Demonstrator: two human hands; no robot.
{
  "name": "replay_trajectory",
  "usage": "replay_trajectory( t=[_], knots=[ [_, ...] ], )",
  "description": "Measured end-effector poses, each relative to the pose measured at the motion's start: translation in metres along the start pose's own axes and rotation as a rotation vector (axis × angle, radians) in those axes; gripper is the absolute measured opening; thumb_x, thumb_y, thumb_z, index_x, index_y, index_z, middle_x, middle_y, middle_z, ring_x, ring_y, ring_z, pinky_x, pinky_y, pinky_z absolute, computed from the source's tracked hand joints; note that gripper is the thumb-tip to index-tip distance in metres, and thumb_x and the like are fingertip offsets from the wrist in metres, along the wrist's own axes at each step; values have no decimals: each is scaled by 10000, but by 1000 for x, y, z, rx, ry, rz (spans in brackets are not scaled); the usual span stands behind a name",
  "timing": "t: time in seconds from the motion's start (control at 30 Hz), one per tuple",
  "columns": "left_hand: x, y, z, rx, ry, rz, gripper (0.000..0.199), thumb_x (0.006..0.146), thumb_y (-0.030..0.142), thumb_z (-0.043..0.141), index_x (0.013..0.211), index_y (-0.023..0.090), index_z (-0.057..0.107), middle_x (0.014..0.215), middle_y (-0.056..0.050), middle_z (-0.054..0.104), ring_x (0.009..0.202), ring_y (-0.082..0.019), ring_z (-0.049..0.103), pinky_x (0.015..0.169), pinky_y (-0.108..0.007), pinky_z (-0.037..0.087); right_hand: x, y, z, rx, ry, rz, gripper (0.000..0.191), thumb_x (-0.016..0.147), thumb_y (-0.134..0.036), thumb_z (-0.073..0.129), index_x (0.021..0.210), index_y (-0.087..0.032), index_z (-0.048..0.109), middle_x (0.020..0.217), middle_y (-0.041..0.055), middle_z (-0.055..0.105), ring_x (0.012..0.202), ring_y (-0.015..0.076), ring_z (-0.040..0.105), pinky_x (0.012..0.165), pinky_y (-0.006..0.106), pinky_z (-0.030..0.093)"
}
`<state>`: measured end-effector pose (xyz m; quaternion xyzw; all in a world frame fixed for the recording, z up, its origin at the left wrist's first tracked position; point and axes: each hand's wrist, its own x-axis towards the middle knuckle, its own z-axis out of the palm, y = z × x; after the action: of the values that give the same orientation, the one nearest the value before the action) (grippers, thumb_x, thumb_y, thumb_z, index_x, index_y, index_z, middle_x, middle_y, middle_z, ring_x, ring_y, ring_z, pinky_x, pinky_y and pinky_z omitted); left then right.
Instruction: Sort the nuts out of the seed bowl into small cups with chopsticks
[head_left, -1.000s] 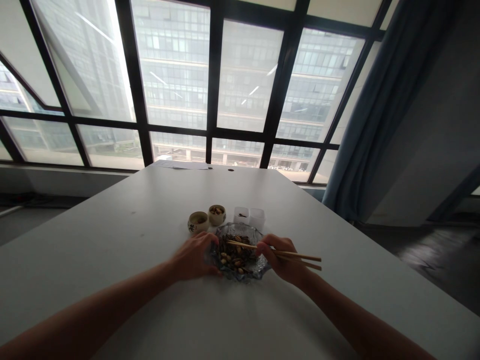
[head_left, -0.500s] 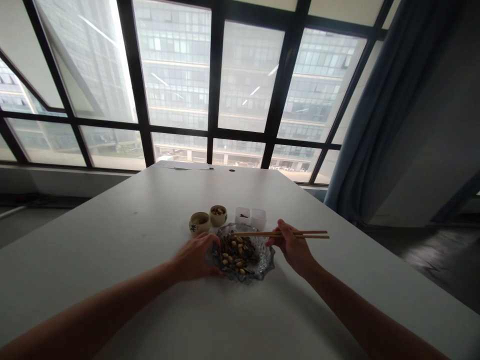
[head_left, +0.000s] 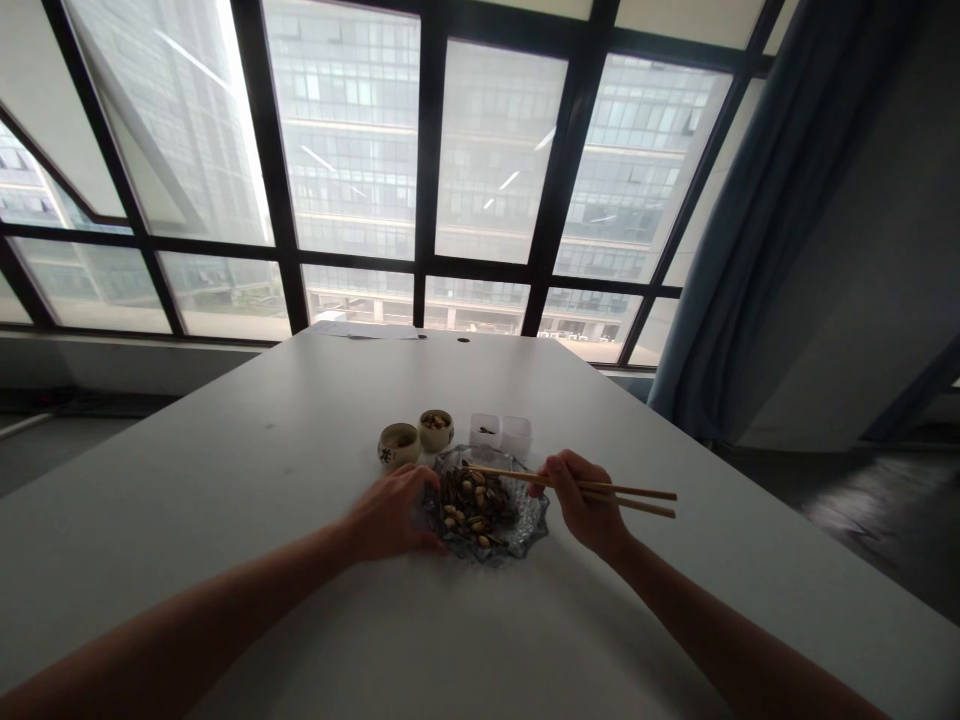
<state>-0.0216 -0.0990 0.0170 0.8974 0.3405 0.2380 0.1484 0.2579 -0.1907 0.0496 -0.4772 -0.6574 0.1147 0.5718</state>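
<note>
My left hand [head_left: 391, 512] grips the left rim of a scalloped clear glass bowl [head_left: 534, 515], thumb low and fingers at the top edge. Sunflower seeds and pistachios [head_left: 476, 505] lie heaped toward the bowl's left side. In my right hand [head_left: 581, 500], closed at the right of the bowl, is a pair of wooden chopsticks [head_left: 634, 490]. Their tips reach over the far part of the bowl, at the edge of the heap; whether they pinch a seed is too small to tell.
Behind the bowl stand a small ceramic cup [head_left: 399, 458] with dark writing and a second cup [head_left: 436, 436] holding nuts. Right of them are two translucent plastic cups [head_left: 516, 435], the left one with a few dark seeds. Papers [head_left: 367, 331] lie at the white table's far end.
My right hand has turned slightly, so the chopsticks' rear ends dropped and spread apart while their tips stay near the same spot. The left hand and bowl have barely moved.
</note>
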Motion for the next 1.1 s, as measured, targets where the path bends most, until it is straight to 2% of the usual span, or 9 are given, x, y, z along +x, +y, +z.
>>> replay_trajectory(
  t=[0.27, 0.4, 0.5, 0.6, 0.67, 0.77, 0.83, 1.0, 1.1],
  knots=[
    [0, 1, 0, 2, -7, -6, 705, 540, 577, 879, 1078, 209, 612, 1139, -101, 681, 1070, -333, 654, 954, -420, 519, 3, 2, -2, -10, 26, -8, 499, 990, -561, 503, 668, -203, 634, 598, 50, 713, 524, 165, 621, 529, 280, 474],
    [-1, 1, 0, 9, 1, -1, 701, 542, 587, 873, 1077, 219, 608, 1135, -94, 683, 1068, -327, 655, 960, -418, 516, 9, 8, 1, -1, 204, 2, 478, 985, -575, 502, 690, -217, 618, 588, 39, 707, 553, 181, 629, 574, 302, 487],
    [-1, -1, 0, 15, 7, 10, 691, 547, 606, 861, 1072, 233, 611, 1136, -81, 689, 1068, -325, 657, 952, -414, 520, 16, 21, 6, -58, 332, 1, 478, 982, -592, 494, 713, -218, 621, 646, 47, 724, 565, 179, 602, 591, 314, 476],
    [0, -1, 0, 15, 3, 12, 691, 546, 600, 863, 1077, 233, 616, 1144, -80, 692, 1074, -324, 657, 953, -411, 524, 23, 37, 9, -113, 258, 54, 496, 939, -646, 527, 746, -207, 655, 709, 59, 739, 543, 171, 566, 545, 311, 443],
    [0, 0, 0, 18, 4, 9, 695, 541, 597, 865, 1077, 229, 620, 1142, -81, 694, 1071, -325, 660, 947, -411, 527, 26, 43, 7, -98, 237, 80, 513, 918, -679, 532, 772, -205, 662, 722, 64, 744, 585, 187, 609, 567, 315, 466],
    [0, 1, 0, 16, 5, 2, 696, 528, 593, 870, 1065, 225, 625, 1130, -85, 697, 1059, -326, 662, 933, -414, 532, 26, 37, 2, -17, 284, 65, 549, 928, -706, 480, 771, -209, 650, 671, 59, 729, 650, 211, 671, 642, 335, 517],
    [0, 2, -1, 9, 4, 3, 694, 522, 588, 873, 1063, 229, 627, 1135, -84, 697, 1064, -326, 660, 941, -414, 527, 22, 28, -1, 12, 267, 58, 562, 938, -702, 461, 733, -210, 641, 603, 47, 699, 611, 206, 667, 629, 331, 522],
    [0, 0, 1, 0, 14, 5, 705, 530, 620, 858, 1076, 240, 623, 1149, -81, 699, 1077, -333, 660, 938, -414, 526, 9, 7, 11, -87, -2, 98, 459, 919, -596, 580, 698, -201, 655, 629, 52, 725, 543, 177, 629, 539, 288, 471],
    [0, -2, 2, -1, 10, 5, 724, 534, 631, 854, 1094, 241, 612, 1157, -85, 699, 1082, -340, 660, 929, -419, 530, 4, -1, 21, -127, -114, 83, 415, 915, -541, 601, 704, -192, 675, 629, 43, 724, 533, 161, 609, 524, 270, 447]
  ],
)
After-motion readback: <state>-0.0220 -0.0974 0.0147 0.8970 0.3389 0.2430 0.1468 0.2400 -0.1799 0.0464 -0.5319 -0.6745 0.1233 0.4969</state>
